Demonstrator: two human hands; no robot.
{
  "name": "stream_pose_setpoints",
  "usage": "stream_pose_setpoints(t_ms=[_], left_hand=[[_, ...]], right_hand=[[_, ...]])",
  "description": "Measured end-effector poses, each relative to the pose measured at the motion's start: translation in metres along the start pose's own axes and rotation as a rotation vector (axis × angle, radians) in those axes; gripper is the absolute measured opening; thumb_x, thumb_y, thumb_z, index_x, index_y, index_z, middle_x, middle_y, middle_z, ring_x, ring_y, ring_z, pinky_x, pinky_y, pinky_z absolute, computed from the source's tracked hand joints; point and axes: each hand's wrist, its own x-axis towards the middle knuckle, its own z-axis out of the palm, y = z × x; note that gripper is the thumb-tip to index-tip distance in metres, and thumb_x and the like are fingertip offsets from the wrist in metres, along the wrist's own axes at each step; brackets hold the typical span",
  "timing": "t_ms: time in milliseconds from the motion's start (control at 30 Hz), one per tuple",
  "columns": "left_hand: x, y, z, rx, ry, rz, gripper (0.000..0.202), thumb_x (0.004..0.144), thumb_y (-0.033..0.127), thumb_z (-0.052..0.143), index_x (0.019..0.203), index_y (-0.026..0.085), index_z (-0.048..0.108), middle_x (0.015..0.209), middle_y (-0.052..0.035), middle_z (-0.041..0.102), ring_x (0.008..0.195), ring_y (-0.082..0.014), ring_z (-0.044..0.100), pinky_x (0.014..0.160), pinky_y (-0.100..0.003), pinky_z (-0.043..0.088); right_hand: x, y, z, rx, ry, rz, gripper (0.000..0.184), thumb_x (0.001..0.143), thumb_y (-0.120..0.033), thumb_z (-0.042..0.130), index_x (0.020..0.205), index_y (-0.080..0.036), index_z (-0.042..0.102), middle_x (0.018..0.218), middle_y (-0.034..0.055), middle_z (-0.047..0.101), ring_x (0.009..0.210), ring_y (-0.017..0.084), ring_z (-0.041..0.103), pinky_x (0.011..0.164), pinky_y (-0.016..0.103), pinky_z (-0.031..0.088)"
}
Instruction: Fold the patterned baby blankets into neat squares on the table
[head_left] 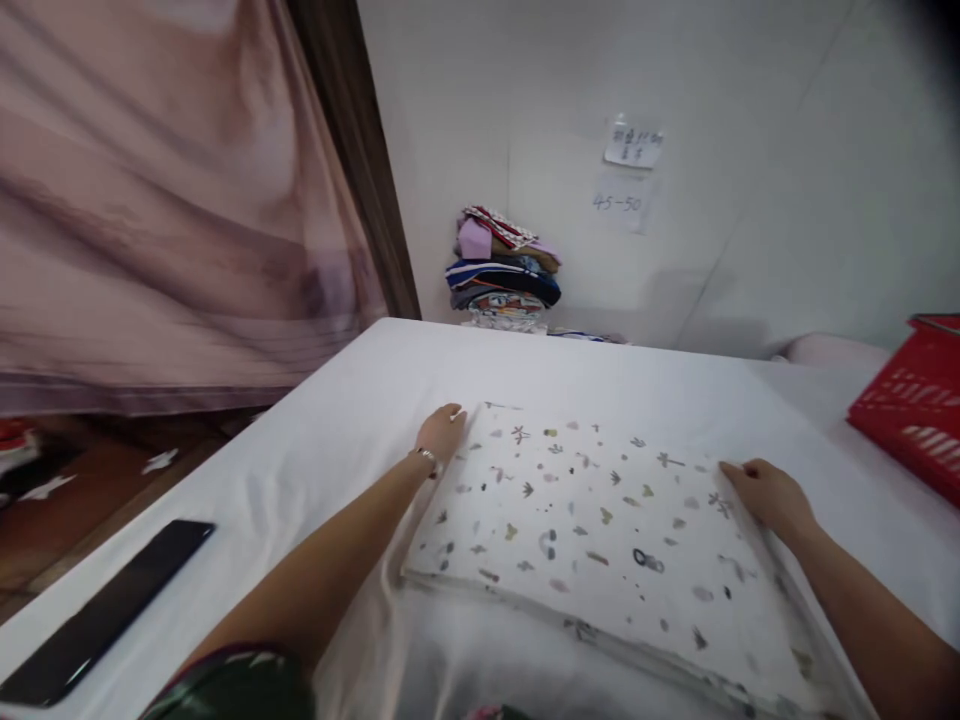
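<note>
A white folded cloth (570, 520) printed with small plants, rainbows and other grey-green figures lies flat in front of me, in several layers at its near edge. My left hand (442, 432), with a bracelet at the wrist, is closed at the cloth's far left corner; its fingertips are partly hidden. On the opposite side, my right hand (772, 497) pinches the far right corner between thumb and fingers. Beneath the cloth is a white-covered table (637, 375).
A long black flat object (109, 610) lies at the table's left edge. A red plastic basket (911, 400) stands at the right. Folded clothes (506, 265) are stacked beyond the far edge, by a wall with paper notes (634, 145). A pink curtain (172, 200) hangs at the left.
</note>
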Motion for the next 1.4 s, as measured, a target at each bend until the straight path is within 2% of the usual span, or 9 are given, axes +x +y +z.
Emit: stream_pose_setpoints(t_ms=[100, 200, 400, 567, 767, 933, 1100, 1300, 1400], left_hand=[[0.028, 0.006, 0.015, 0.002, -0.034, -0.024, 0.034, 0.086, 0.026, 0.035, 0.104, 0.016, 0.063, 0.112, -0.0097, 0.064, 0.103, -0.0193, 0.058, 0.086, -0.027, 0.043], [0.044, 0.015, 0.024, -0.012, -0.117, -0.018, 0.028, 0.082, 0.021, 0.043, 0.093, 0.016, 0.068, 0.103, -0.0108, 0.067, 0.094, -0.0183, 0.061, 0.079, -0.025, 0.045], [0.048, 0.018, 0.021, -0.077, -0.217, 0.026, 0.026, 0.076, 0.021, 0.053, 0.096, 0.019, 0.068, 0.097, -0.0061, 0.070, 0.086, -0.0149, 0.063, 0.072, -0.020, 0.047], [0.045, 0.019, 0.019, -0.154, -0.199, 0.085, 0.048, 0.071, 0.014, 0.055, 0.117, 0.021, 0.058, 0.103, -0.0031, 0.068, 0.077, -0.0118, 0.062, 0.069, -0.017, 0.047], [0.060, 0.017, 0.023, -0.231, -0.152, 0.097, 0.030, 0.072, 0.013, 0.050, 0.093, 0.018, 0.070, 0.082, -0.0020, 0.069, 0.066, -0.0113, 0.059, 0.064, -0.018, 0.046], [0.068, 0.007, 0.027, -0.263, -0.086, 0.066, 0.030, 0.069, 0.012, 0.051, 0.090, 0.019, 0.071, 0.082, -0.0020, 0.069, 0.067, -0.0120, 0.059, 0.063, -0.019, 0.045], [0.072, 0.001, 0.034, -0.316, -0.090, 0.054, 0.033, 0.071, 0.013, 0.049, 0.096, 0.021, 0.069, 0.078, 0.0005, 0.069, 0.063, -0.0099, 0.058, 0.058, -0.017, 0.044], [0.076, 0.001, 0.036, -0.301, -0.088, 0.046, 0.028, 0.069, 0.015, 0.051, 0.087, 0.020, 0.071, 0.079, -0.0003, 0.069, 0.069, -0.0114, 0.060, 0.062, -0.018, 0.045], [0.074, 0.004, 0.029, -0.290, -0.107, 0.048, 0.029, 0.071, 0.016, 0.050, 0.092, 0.018, 0.069, 0.079, -0.0024, 0.070, 0.069, -0.0127, 0.062, 0.063, -0.020, 0.047]], right_hand=[[0.000, 0.000, 0.000, 0.013, -0.006, 0.031, 0.039, 0.073, -0.056, 0.047, 0.072, -0.019, 0.058, 0.069, 0.0098, 0.063, 0.062, 0.024, 0.058, 0.058, 0.033, 0.040], [0.001, -0.003, -0.001, 0.004, -0.012, 0.055, 0.036, 0.072, -0.055, 0.047, 0.070, -0.020, 0.058, 0.072, 0.0124, 0.065, 0.066, 0.027, 0.059, 0.060, 0.035, 0.041], [-0.006, -0.010, -0.005, 0.080, 0.004, 0.095, 0.038, 0.072, -0.055, 0.044, 0.073, -0.020, 0.059, 0.081, 0.0158, 0.066, 0.074, 0.030, 0.060, 0.063, 0.036, 0.043], [-0.009, -0.013, -0.007, 0.103, 0.018, 0.145, 0.041, 0.071, -0.056, 0.044, 0.078, -0.019, 0.060, 0.086, 0.0159, 0.066, 0.076, 0.029, 0.060, 0.066, 0.036, 0.044], [-0.007, -0.007, -0.003, 0.153, 0.078, 0.157, 0.047, 0.070, -0.057, 0.044, 0.086, -0.016, 0.061, 0.091, 0.0155, 0.066, 0.083, 0.029, 0.060, 0.070, 0.035, 0.045], [0.000, -0.005, 0.006, 0.154, 0.044, 0.162, 0.046, 0.067, -0.053, 0.049, 0.086, -0.014, 0.063, 0.086, 0.0142, 0.066, 0.078, 0.027, 0.060, 0.068, 0.035, 0.045], [0.004, -0.004, 0.008, 0.228, 0.104, 0.134, 0.056, 0.068, -0.055, 0.049, 0.104, -0.014, 0.061, 0.081, 0.0098, 0.066, 0.067, 0.023, 0.060, 0.059, 0.032, 0.045], [0.002, -0.011, 0.010, 0.093, 0.054, 0.038, 0.045, 0.074, -0.044, 0.045, 0.097, -0.012, 0.067, 0.093, 0.0133, 0.067, 0.087, 0.026, 0.060, 0.072, 0.031, 0.044], [0.001, -0.012, 0.011, 0.091, 0.049, 0.029, 0.047, 0.077, -0.044, 0.043, 0.100, -0.011, 0.066, 0.095, 0.0132, 0.067, 0.087, 0.024, 0.061, 0.073, 0.030, 0.044]])
